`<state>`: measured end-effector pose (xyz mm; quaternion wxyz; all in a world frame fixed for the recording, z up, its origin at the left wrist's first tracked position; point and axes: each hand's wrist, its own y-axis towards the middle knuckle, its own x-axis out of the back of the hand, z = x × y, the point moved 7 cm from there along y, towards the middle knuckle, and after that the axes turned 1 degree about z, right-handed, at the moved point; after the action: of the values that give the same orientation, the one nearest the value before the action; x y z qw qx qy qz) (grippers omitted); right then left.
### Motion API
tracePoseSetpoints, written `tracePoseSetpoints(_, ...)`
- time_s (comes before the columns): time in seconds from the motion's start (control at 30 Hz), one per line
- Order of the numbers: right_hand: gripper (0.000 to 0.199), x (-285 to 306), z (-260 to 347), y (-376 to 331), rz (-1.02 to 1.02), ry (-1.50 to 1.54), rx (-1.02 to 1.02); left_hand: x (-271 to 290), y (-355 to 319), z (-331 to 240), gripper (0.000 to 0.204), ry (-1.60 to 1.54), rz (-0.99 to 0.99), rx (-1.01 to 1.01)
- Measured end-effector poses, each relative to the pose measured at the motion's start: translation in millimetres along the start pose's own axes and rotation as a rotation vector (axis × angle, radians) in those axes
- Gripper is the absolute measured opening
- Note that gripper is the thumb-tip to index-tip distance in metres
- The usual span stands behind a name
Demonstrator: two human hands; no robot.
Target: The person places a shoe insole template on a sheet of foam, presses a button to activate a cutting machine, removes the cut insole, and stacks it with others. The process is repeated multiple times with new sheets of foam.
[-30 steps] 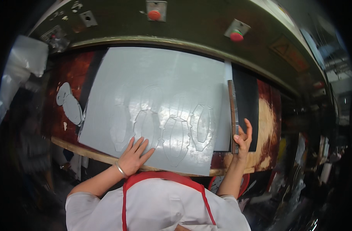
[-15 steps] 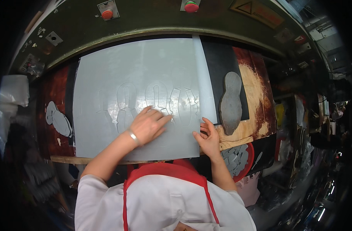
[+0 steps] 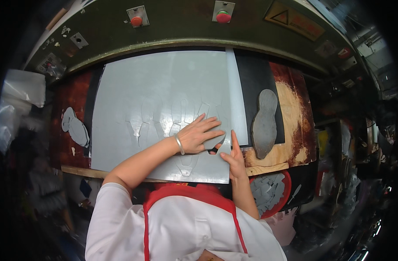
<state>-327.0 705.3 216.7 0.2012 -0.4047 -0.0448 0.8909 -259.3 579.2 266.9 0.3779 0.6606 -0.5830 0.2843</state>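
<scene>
Beyond the near edge of the wooden board (image 3: pixel 290 108), a red tub (image 3: pixel 288 191) held grey scraps. The right hand (image 3: pixel 236 158) was at the right edge of the grey sheet (image 3: pixel 164 74), near its near-right corner, thumb on top; how firmly it gripped could not be told. The left hand (image 3: pixel 198 135) lay with fingers spread, not closed, over a tilted cut piece (image 3: pixel 215 142) beside a dark gap, toward the sheet's near-right corner. Uneven pressure could have creased that piece, and any uncut spot along its outline could have torn it. The sheet overhung the board's near edge, so a tug could have shifted it. The sole-shaped die (image 3: pixel 264 124) lay toward the board's right edge, apart from both hands.
</scene>
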Motion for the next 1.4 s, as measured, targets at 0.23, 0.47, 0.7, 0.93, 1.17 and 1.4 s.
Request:
tracePoseSetpoints(0.23,0.012,48.0,-22.0,-33.0,-0.422,-0.631,-0.121,158.0,23.1,71.1,0.043,-0.102,-0.615,0.556)
tracePoseSetpoints(0.47,0.020,11.9,-15.3,-53.7,-0.286,-0.195,0.036,303.9,24.8,47.9,0.029,-0.537,-0.762,-0.021)
tracePoseSetpoints(0.7,0.038,-53.2,-75.2,-79.6,-0.152,0.014,0.120,47.7,-71.1,-27.6,0.058,0.109,-0.004,-0.103)
tracePoseSetpoints(0.93,0.036,-80.4,-103.3,-63.1,-0.196,0.376,0.100,20.7,-108.0,-4.2,0.069,0.078,0.154,-0.254)
tracePoseSetpoints(1.17,0.037,-71.1,-111.0,-59.4,-0.437,0.318,0.074,59.9,-69.6,59.2,0.025,-0.505,-0.327,0.545)
tracePoseSetpoints(1.4,0.040,-61.8,-113.5,-60.9,-0.450,0.360,0.041,312.7,-16.9,92.9,0.032,-0.616,-1.039,-0.073)
